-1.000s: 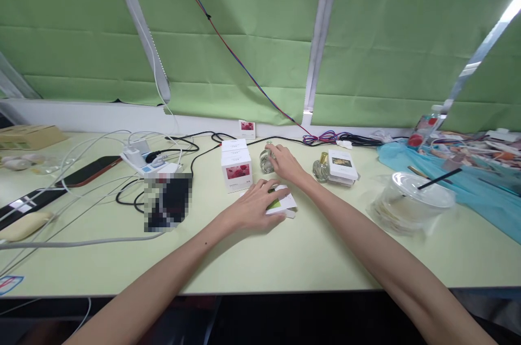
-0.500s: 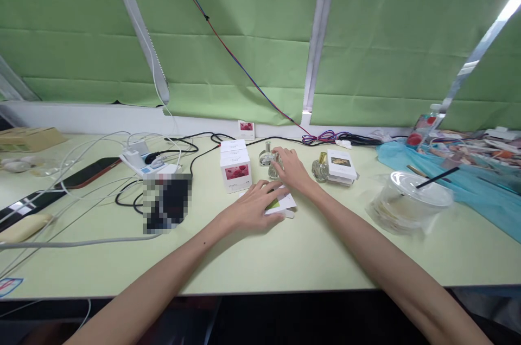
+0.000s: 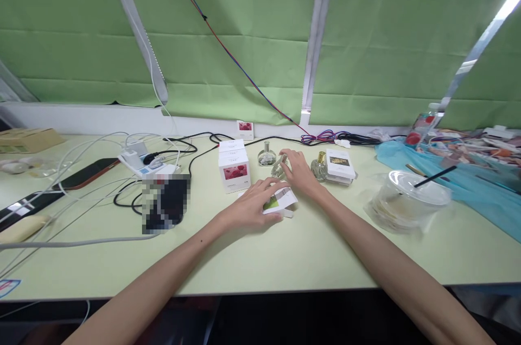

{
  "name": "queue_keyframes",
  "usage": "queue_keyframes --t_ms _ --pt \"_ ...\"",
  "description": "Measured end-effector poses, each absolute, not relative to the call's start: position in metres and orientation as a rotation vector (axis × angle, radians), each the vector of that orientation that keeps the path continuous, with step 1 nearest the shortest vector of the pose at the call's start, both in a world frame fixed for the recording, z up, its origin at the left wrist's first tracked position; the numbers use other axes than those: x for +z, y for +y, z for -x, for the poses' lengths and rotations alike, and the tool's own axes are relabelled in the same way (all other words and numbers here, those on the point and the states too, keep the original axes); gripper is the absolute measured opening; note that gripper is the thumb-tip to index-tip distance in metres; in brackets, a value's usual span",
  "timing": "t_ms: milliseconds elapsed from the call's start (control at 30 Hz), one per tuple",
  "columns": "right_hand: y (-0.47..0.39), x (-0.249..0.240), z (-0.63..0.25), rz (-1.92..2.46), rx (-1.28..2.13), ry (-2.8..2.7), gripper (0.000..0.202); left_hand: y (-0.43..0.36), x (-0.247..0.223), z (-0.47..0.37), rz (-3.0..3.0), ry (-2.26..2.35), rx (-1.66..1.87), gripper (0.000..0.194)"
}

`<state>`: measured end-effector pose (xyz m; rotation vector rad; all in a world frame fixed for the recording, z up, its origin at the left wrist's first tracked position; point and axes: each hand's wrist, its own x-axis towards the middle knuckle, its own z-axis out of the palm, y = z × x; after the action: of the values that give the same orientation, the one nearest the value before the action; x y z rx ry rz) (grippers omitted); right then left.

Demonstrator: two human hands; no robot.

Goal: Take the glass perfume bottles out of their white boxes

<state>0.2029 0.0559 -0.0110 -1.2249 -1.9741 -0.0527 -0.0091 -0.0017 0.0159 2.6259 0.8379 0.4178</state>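
Handling step, apparently: my right hand point(image 3: 286, 165), part-closed, held a glass bottle point(image 3: 277, 170); just nearer, left hand point(image 3: 253, 204) spanned a carton point(image 3: 286, 200). Next needed: steadiness.

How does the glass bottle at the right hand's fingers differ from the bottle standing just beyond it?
The near bottle is in the right hand's grasp, while the far bottle is untouched. The near bottle appears tilted; the far bottle stands upright. Fingers partly hide the near bottle, whereas the far bottle shows whole, its narrow neck and top included. Both are clear glass.
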Motion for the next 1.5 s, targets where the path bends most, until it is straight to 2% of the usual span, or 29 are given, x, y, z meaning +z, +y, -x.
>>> queue_keyframes --t_ms 300,533,833,1033,1500 --pt "0.063 -0.018 -0.195 1.174 0.013 -2.01 0.042 0.0 0.015 0.008 -2.641 0.817 0.412 0.062" --pt "0.061 -0.02 -0.193 1.18 0.228 -1.998 0.063 -0.003 0.016 0.007 -2.705 0.884 0.329 0.058" --pt "0.053 -0.02 -0.214 1.153 0.196 -2.019 0.06 -0.003 0.015 0.007 -2.68 0.899 0.337 0.058" --pt "0.044 -0.022 -0.226 1.117 0.191 -2.021 0.061 -0.002 0.014 0.007 -2.637 0.915 0.384 0.067" --pt "0.042 -0.027 -0.226 1.186 0.218 -2.004 0.072 -0.005 0.015 0.005 -2.54 0.94 0.51 0.058"
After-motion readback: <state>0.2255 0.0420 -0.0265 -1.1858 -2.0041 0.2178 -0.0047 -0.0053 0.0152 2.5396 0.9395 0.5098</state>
